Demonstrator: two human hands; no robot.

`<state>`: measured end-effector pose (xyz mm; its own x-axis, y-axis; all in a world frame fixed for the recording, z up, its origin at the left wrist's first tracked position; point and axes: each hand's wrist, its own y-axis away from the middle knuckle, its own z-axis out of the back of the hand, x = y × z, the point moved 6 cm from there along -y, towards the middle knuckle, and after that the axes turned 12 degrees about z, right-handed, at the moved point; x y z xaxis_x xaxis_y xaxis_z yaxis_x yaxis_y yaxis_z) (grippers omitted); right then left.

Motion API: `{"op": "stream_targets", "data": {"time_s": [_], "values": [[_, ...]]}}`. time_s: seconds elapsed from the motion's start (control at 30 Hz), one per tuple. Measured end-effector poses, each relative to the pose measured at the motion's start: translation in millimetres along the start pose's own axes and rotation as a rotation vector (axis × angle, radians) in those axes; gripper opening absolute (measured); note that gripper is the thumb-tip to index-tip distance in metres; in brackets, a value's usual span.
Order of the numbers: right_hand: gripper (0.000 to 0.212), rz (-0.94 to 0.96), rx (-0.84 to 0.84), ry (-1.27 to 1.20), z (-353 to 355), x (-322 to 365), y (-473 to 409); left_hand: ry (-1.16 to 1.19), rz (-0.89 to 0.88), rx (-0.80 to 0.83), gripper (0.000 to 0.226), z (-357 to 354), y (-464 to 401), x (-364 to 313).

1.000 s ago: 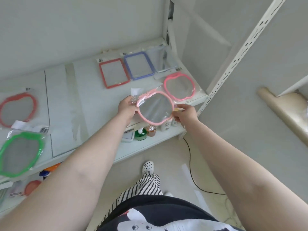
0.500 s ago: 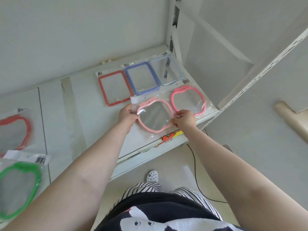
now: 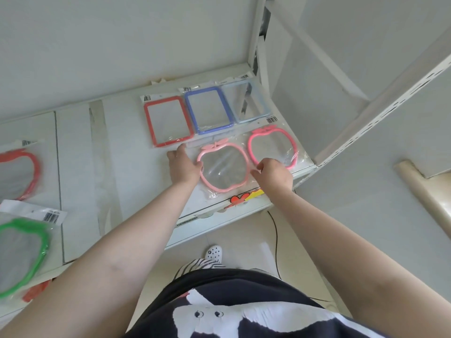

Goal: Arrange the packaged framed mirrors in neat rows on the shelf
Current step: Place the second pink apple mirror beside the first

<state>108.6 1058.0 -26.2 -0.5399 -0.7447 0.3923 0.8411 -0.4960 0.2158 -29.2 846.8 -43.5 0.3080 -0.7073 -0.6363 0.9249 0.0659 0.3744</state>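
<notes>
Both hands, left hand [image 3: 183, 165] and right hand [image 3: 273, 172], pinch the light pink apple-shaped mirror [image 3: 222, 167] lying flat on the shelf [image 3: 127, 152].

Seven packaged mirrors lie on the shelf [image 3: 127, 152]. Three are rectangular, in a row at the back right corner: one red rectangular mirror [image 3: 168, 121], one blue rectangular mirror [image 3: 208, 110], one pale blue rectangular mirror [image 3: 249, 101]. Four are apple-shaped: two pink at the front right, the light pink apple mirror [image 3: 223, 167] and the bright pink apple mirror [image 3: 272, 145], and two at the left edge, one red apple mirror [image 3: 22, 174] and one green apple mirror [image 3: 24, 254].
</notes>
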Motion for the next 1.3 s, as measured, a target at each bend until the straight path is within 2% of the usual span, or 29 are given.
{"op": "stream_targets", "data": {"time_s": [0.07, 0.17, 0.27, 0.37, 0.5, 0.9, 1.17, 1.3], "values": [[0.025, -0.002, -0.066, 0.024, 9, -9, -3, -0.108, -0.129, -0.094, 0.075, -1, 15, -12], [0.037, -0.018, -0.150, -0.033, 17, -23, -9, -0.307, -0.308, -0.038, 0.092, -23, 36, -34], [0.049, -0.008, -0.131, -0.006, 15, -29, -13, -0.494, -0.295, 0.118, 0.110, -55, 50, -39], [0.051, -0.001, -0.094, 0.023, 8, -31, -14, -0.581, -0.230, 0.170, 0.112, -73, 53, -37], [0.046, -0.011, -0.059, 0.019, -3, -32, -13, -0.614, -0.181, 0.152, 0.111, -79, 52, -35], [0.043, -0.017, -0.078, 0.049, -5, -33, -14, -0.642, -0.179, 0.114, 0.110, -83, 48, -37], [0.047, -0.024, -0.078, 0.017, 0, -31, -14, -0.635, -0.190, 0.094, 0.106, -79, 50, -38], [0.062, -0.016, -0.076, 0.014, 6, -30, -10, -0.596, -0.221, 0.044, 0.094, -71, 55, -44]]}}
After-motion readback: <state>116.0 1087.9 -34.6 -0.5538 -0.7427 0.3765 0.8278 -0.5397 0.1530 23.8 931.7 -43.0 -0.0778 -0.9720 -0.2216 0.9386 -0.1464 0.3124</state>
